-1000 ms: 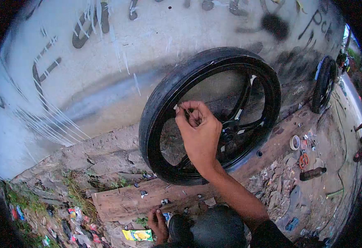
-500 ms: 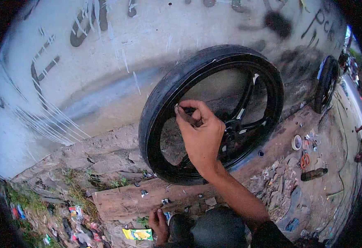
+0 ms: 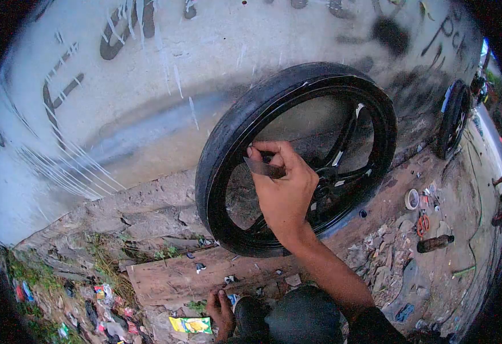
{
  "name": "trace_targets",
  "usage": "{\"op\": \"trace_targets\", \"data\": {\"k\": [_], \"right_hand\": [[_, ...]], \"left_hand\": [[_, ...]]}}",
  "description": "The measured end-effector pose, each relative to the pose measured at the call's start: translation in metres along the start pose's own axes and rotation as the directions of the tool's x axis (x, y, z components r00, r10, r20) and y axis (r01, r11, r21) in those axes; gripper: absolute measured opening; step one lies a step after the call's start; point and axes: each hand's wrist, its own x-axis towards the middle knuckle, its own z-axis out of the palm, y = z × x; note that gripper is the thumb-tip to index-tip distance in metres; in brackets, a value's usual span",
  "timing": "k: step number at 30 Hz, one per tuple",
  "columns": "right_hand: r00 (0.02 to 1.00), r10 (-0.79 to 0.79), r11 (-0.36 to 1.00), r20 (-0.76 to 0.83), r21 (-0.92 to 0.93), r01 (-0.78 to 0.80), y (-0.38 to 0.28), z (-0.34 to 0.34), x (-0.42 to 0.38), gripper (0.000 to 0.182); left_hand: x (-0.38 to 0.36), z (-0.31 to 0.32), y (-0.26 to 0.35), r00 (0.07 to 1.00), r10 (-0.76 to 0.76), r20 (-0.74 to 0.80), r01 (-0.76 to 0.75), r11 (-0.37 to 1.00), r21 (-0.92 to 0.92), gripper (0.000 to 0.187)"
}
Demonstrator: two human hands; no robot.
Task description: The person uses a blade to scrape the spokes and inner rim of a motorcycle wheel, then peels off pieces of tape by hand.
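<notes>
A large black spoked wheel with its tyre point(image 3: 219, 137) leans against the painted wall. My right hand point(image 3: 288, 186) reaches across it, thumb and fingertips pinched at the inner edge of the tyre, on the left side of the rim. A thin dark strip point(image 3: 265, 167) runs along the inside of these fingers and is gripped there; its material is unclear. Low in the view, my left hand point(image 3: 221, 308) is beside my dark-clad knee, fingers loosely bent and slightly apart, with nothing visible between them. A yellow-green wrapper point(image 3: 191, 325) lies close to it.
A second wheel point(image 3: 454, 117) leans farther right along the wall point(image 3: 148, 74). On the right ground lie a tape roll point(image 3: 412, 199), orange-handled scissors point(image 3: 422, 225), a dark bottle point(image 3: 435, 243) and rubble. A reddish plank point(image 3: 171, 280) runs beneath the wheel; litter lies at lower left.
My right hand and the wheel sit slightly farther right in view. The dark strip shows more broadly between the fingers. My left hand stays where it was.
</notes>
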Motion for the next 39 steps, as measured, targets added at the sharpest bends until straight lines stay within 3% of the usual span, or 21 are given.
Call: {"op": "trace_targets", "data": {"k": [6,8,13,16,19,22,25,28,31,33,34,36,37,39], "right_hand": [[1.0,0.017,1.0,0.016,0.015,-0.017,0.001,0.002,0.001,0.016],[0.998,0.047,0.999,0.038,0.022,-0.048,0.002,0.002,0.001,0.019],[0.981,0.141,0.985,0.137,0.084,-0.153,-0.003,-0.001,0.004,0.031],[0.984,0.141,0.986,0.113,0.075,-0.15,0.001,0.005,0.004,0.034],[0.997,0.057,0.994,0.051,0.087,-0.061,-0.002,0.006,0.005,0.019],[0.997,0.041,0.994,0.059,0.103,-0.047,0.005,0.006,0.003,0.032],[0.995,0.074,0.983,0.062,0.163,-0.083,0.007,0.001,0.002,0.033],[0.975,0.202,0.964,0.088,0.158,-0.214,0.002,-0.017,-0.001,0.029],[0.944,0.287,0.849,0.163,0.413,-0.33,0.005,-0.026,-0.016,0.025],[0.827,0.401,0.708,0.394,0.439,-0.553,-0.004,-0.04,-0.015,0.028],[0.747,0.436,0.622,0.502,0.431,-0.654,-0.006,-0.046,-0.015,0.032],[0.673,0.453,0.583,0.585,0.377,-0.72,0.0,-0.044,-0.016,0.036],[0.631,0.459,0.562,0.625,0.346,-0.751,0.001,-0.041,-0.017,0.039],[0.674,0.393,0.58,0.625,0.401,-0.709,0.005,-0.037,-0.019,0.034]], "left_hand": [[0.0,-0.001,0.002,0.999,-0.042,0.002,0.042,0.999,-0.032,0.022],[0.003,-0.006,-0.026,1.0,0.004,-0.024,-0.004,1.0,0.008,0.022],[-0.001,0.0,-0.002,0.998,-0.052,-0.023,0.05,0.995,-0.081,0.022],[-0.002,0.0,0.003,0.997,-0.067,-0.033,0.064,0.993,-0.099,0.021],[-0.002,0.003,0.011,0.999,-0.029,-0.033,0.026,0.997,-0.071,0.021],[-0.001,0.004,0.011,1.0,0.004,-0.025,-0.005,0.999,-0.045,0.022],[0.0,0.002,0.012,1.0,-0.029,-0.007,0.028,0.999,-0.041,0.023],[0.001,-0.003,0.004,0.999,-0.039,0.007,0.039,0.999,-0.037,0.025],[-0.001,0.002,0.0,0.999,-0.05,-0.016,0.049,0.998,-0.047,0.025],[0.001,0.007,0.002,0.999,-0.031,-0.025,0.031,0.999,0.012,0.025],[0.005,0.009,0.009,0.999,0.033,-0.014,-0.033,0.999,0.006,0.025],[0.015,0.013,0.033,0.987,0.162,0.012,-0.161,0.987,-0.01,0.025],[0.015,0.02,0.068,0.994,0.11,0.013,-0.108,0.988,-0.113,0.026],[0.029,0.031,0.121,0.951,0.31,0.013,-0.303,0.936,-0.182,0.024]]}}
